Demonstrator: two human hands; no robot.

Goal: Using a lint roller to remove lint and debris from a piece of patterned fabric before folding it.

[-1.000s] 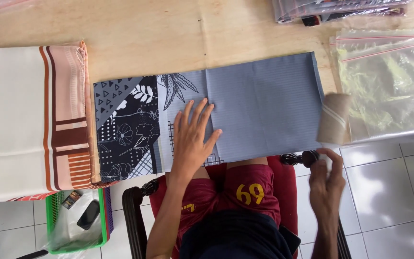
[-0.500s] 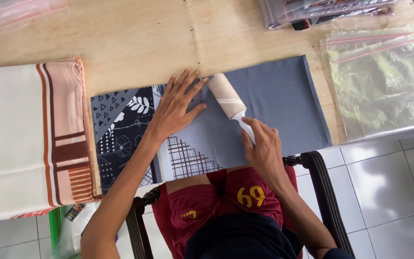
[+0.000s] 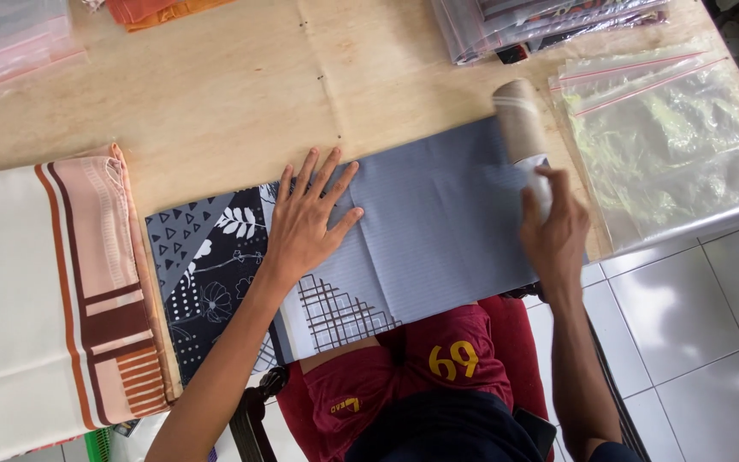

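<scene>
A folded grey cloth (image 3: 438, 222) with dark patterned panels at its left lies on the wooden table (image 3: 241, 94), hanging over the near edge. My left hand (image 3: 308, 221) presses flat on it, fingers spread. My right hand (image 3: 555, 233) grips the handle of a lint roller (image 3: 519, 128), whose beige roll rests on the cloth's far right corner.
A cream cloth with brown and peach stripes (image 3: 44, 291) lies at the left. Clear zip bags (image 3: 669, 137) sit at the right, more packaged cloth (image 3: 549, 26) at the back right, orange fabric (image 3: 156, 10) at the back. White floor tiles (image 3: 703, 342) lie below.
My right hand brought the lint roller from beside the table onto the cloth's middle, then moved it to the cloth's right edge. My left hand stayed pressed on the cloth.
</scene>
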